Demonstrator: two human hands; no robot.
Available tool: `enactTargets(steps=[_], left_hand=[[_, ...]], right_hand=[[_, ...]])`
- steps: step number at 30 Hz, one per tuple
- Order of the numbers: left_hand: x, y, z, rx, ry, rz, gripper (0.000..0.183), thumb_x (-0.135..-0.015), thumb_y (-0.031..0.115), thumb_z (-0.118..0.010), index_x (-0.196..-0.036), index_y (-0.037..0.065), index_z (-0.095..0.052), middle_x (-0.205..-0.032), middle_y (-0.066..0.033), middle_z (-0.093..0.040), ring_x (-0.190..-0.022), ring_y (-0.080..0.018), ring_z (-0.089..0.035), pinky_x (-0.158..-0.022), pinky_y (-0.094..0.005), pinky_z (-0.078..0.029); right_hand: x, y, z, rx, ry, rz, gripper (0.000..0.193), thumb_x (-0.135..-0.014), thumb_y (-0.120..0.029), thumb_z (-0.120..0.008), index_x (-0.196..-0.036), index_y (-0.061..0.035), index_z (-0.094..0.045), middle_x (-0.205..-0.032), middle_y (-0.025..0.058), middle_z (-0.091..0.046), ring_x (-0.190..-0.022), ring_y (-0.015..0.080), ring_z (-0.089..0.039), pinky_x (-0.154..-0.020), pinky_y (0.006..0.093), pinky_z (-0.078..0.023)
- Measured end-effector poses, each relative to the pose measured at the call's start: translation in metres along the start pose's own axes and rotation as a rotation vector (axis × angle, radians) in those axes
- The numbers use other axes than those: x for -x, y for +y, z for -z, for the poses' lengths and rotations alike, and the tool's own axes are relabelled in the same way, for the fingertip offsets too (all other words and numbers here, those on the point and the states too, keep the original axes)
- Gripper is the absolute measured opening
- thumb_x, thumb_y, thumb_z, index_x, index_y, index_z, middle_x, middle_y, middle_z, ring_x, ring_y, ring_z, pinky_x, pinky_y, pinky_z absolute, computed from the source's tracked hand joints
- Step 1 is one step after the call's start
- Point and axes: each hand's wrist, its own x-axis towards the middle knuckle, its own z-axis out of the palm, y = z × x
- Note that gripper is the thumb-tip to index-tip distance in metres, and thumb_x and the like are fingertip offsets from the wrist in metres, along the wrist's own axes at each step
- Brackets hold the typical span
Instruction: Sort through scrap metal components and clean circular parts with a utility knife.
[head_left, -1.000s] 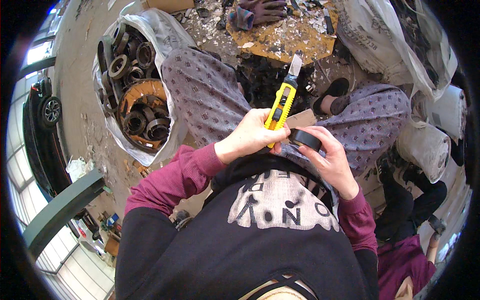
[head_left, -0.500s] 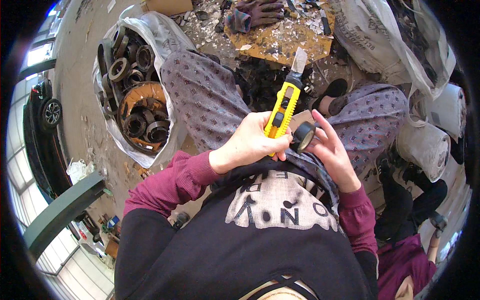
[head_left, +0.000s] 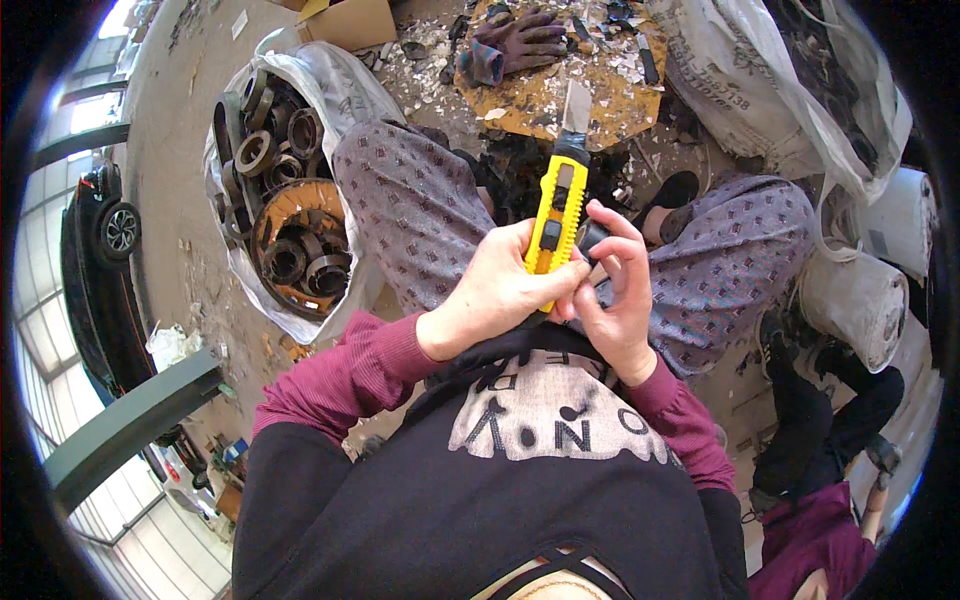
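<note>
My left hand [head_left: 492, 277] is closed around a yellow utility knife [head_left: 548, 256], which stands nearly upright with its blade pointing away from me. Black tape [head_left: 571, 146] wraps the base of the wide blade [head_left: 576, 108]. Beside the knife's handle, my right hand [head_left: 625, 318] has its fingers curled around a small roll of black tape [head_left: 591, 237]. The two hands meet over my lap, and the fingertips hide part of the roll. Whether a strip of tape runs from roll to knife cannot be made out.
On the left stands a white sack [head_left: 243, 272] of metal rings. A stained board [head_left: 530, 102] ahead carries scraps and a work glove [head_left: 520, 45]. Another white sack [head_left: 735, 90] and a whitish bucket [head_left: 853, 305] are on the right. A person [head_left: 820, 540] sits at lower right.
My right hand has moved left with the tape roll, up against the knife, and its fingers have curled in more. The knife has swung more upright.
</note>
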Motion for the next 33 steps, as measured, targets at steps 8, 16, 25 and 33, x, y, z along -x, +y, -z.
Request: enactTargets(steps=[8,16,25,33], left_hand=[[0.003,-0.004,0.005,0.216,-0.283,-0.005,0.032,-0.096,0.024,-0.045,-0.119,0.002,-0.041,-0.094,-0.013,-0.057,-0.06,-0.0182,-0.061,-0.054,-0.0264,-0.048],[0.009,-0.01,0.0,0.115,-0.408,0.008,0.027,-0.102,0.023,-0.034,-0.122,0.006,-0.029,-0.093,-0.0106,-0.055,-0.062,-0.0148,-0.059,-0.056,-0.0254,-0.048],[0.003,-0.018,0.003,0.074,-0.382,-0.001,0.03,-0.1,0.027,-0.043,-0.121,0.005,-0.042,-0.101,-0.0076,-0.058,-0.073,-0.0133,-0.061,-0.066,-0.0255,-0.05],[0.003,-0.025,-0.001,-0.151,-0.275,-0.078,0.019,-0.101,0.02,-0.041,-0.111,0.004,-0.045,-0.085,-0.0027,-0.057,-0.068,-0.0089,-0.057,-0.063,-0.0232,-0.048]], right_hand=[[-0.007,0.003,0.044,-0.955,0.076,-0.725,0.028,-0.088,-0.018,-0.039,-0.111,-0.0046,-0.047,-0.116,0.0201,-0.059,-0.109,0.0311,-0.057,-0.095,0.0419,-0.046],[-0.03,-0.034,0.042,-0.484,-0.051,-0.678,0.028,-0.09,-0.023,-0.063,-0.107,-0.0019,-0.061,-0.091,0.0022,-0.065,-0.079,0.0069,-0.059,-0.07,0.0201,-0.047],[-0.035,-0.044,0.032,-0.27,0.067,-0.671,0.021,-0.083,-0.015,-0.071,-0.098,-0.0015,-0.065,-0.083,-0.002,-0.063,-0.069,0.0021,-0.055,-0.062,0.0162,-0.043],[-0.034,-0.041,0.03,-0.236,0.064,-0.642,0.013,-0.083,-0.01,-0.068,-0.093,-0.003,-0.062,-0.077,-0.0054,-0.058,-0.063,-0.0013,-0.049,-0.053,0.0146,-0.039]])
